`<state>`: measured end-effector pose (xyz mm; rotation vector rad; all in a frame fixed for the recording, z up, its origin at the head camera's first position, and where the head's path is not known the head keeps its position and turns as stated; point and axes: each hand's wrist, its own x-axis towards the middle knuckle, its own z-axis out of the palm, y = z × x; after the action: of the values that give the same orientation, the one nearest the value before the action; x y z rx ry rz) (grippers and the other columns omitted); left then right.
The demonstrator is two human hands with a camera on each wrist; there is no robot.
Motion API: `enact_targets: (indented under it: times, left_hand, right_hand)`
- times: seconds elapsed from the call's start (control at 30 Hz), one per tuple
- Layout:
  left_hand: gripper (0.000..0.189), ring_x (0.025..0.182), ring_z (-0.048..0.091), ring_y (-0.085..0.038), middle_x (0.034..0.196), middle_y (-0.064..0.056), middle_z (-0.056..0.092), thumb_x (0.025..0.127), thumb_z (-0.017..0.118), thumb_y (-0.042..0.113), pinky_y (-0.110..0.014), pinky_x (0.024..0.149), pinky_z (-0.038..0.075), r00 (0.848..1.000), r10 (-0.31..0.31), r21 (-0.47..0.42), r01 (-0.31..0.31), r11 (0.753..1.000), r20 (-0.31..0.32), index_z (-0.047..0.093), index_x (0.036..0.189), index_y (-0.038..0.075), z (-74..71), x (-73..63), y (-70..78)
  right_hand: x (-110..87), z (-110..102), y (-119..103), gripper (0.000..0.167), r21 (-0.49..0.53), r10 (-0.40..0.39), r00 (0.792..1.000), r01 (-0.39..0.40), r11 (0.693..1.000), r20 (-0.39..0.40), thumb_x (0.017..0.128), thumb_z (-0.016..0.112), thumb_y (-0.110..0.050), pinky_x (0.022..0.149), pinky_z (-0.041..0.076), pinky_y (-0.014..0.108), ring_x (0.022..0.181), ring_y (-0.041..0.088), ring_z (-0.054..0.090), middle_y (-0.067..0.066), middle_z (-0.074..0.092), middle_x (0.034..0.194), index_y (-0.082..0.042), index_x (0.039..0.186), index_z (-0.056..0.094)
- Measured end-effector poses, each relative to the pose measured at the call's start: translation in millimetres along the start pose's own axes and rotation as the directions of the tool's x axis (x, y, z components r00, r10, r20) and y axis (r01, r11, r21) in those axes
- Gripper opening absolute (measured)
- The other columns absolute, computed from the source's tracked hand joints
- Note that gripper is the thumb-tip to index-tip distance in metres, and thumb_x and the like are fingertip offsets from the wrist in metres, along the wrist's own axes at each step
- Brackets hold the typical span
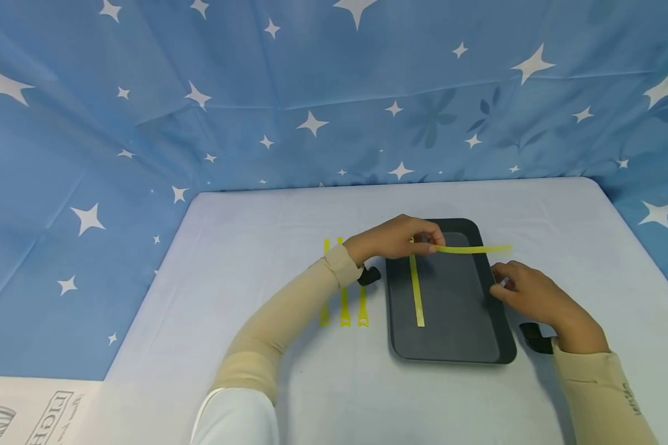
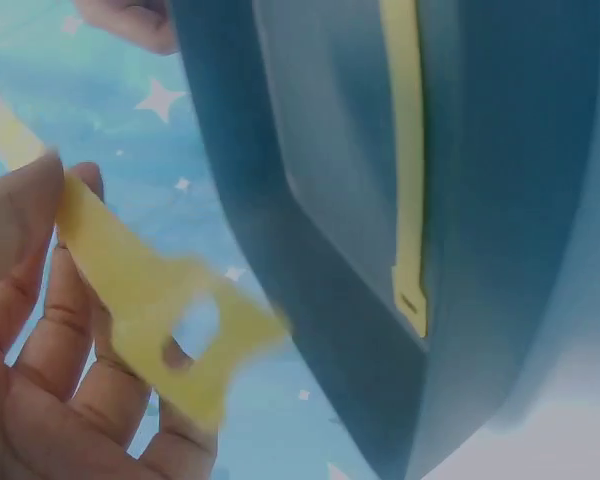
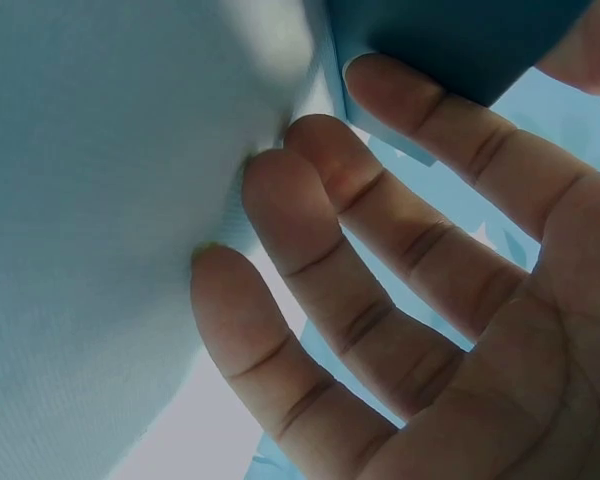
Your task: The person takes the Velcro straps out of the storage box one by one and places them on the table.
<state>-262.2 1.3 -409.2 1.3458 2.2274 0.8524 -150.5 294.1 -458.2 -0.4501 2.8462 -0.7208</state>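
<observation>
My left hand (image 1: 403, 238) is above the far part of a dark grey tray (image 1: 451, 337), pinching a yellow strap (image 1: 475, 250) between thumb and fingertips. The strap points right, past the tray's edge. In the left wrist view its slotted, forked head (image 2: 195, 335) shows close up and blurred. Another yellow strap (image 1: 417, 296) lies lengthwise in the tray's left half. At the tray's right rim, my right hand (image 1: 529, 293) holds the edge with thumb and index finger. In the right wrist view the other fingers (image 3: 300, 220) bend loosely beside the tray, near the white tablecloth.
Several yellow straps (image 1: 345, 312) lie side by side left of the tray, partly hidden by the left arm. White cloth (image 1: 334, 383) covers the table. A blue star-patterned curtain (image 1: 312, 93) hangs behind it. Printed paper or cloth (image 1: 33, 411) shows at the lower left.
</observation>
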Motion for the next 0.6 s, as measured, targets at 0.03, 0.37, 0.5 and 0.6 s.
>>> enact_targets:
  times: [0.03, 0.37, 0.5, 0.6]
  left_hand:
    - [0.02, 0.113, 0.066, -0.015, 0.122, -0.008, 0.073, 0.11, 0.065, 0.01, -0.015, 0.097, 0.051, 1.0, -0.002, -0.016, 0.001, 1.0, -0.019, 0.071, 0.128, 0.002, -0.9, -1.7, 0.9]
    - [0.031, 0.095, 0.07, -0.018, 0.124, -0.015, 0.07, 0.109, 0.066, 0.004, -0.026, 0.082, 0.06, 0.982, -0.083, -0.291, 0.031, 0.956, -0.169, 0.062, 0.139, -0.002, -5.0, -28.8, 4.4]
    - [0.034, 0.091, 0.07, -0.018, 0.12, -0.014, 0.067, 0.108, 0.067, 0.003, -0.035, 0.079, 0.065, 0.971, -0.137, -0.431, 0.04, 0.901, -0.195, 0.059, 0.141, -0.001, -4.5, -40.8, 4.1]
    - [0.039, 0.093, 0.071, -0.018, 0.121, -0.014, 0.067, 0.107, 0.067, 0.002, -0.044, 0.081, 0.067, 0.962, -0.163, -0.497, 0.035, 0.867, -0.217, 0.056, 0.144, -0.001, -3.4, -49.2, 3.7]
  right_hand:
    - [0.2, -0.1, -0.2, 0.03, -0.008, -0.002, 1.0, 0.002, 1.0, 0.002, 0.101, 0.067, -0.009, 0.068, 0.056, 0.045, 0.085, 0.031, 0.065, 0.019, 0.066, 0.1, 0.015, 0.119, 0.064]
    - [1.0, -0.3, 0.7, 0.025, -0.01, -0.018, 1.0, 0.018, 1.0, -0.004, 0.101, 0.069, -0.009, 0.069, 0.055, 0.046, 0.086, 0.031, 0.065, 0.017, 0.067, 0.1, 0.012, 0.114, 0.066]
    - [0.5, -0.3, 1.1, 0.027, -0.009, -0.026, 1.0, 0.026, 1.0, -0.007, 0.101, 0.068, -0.01, 0.069, 0.055, 0.045, 0.086, 0.03, 0.065, 0.017, 0.067, 0.1, 0.013, 0.115, 0.065]
    - [-0.3, -0.3, 1.7, 0.028, -0.006, -0.028, 1.0, 0.028, 1.0, -0.007, 0.1, 0.068, -0.01, 0.069, 0.055, 0.045, 0.087, 0.031, 0.065, 0.016, 0.067, 0.1, 0.014, 0.116, 0.065]
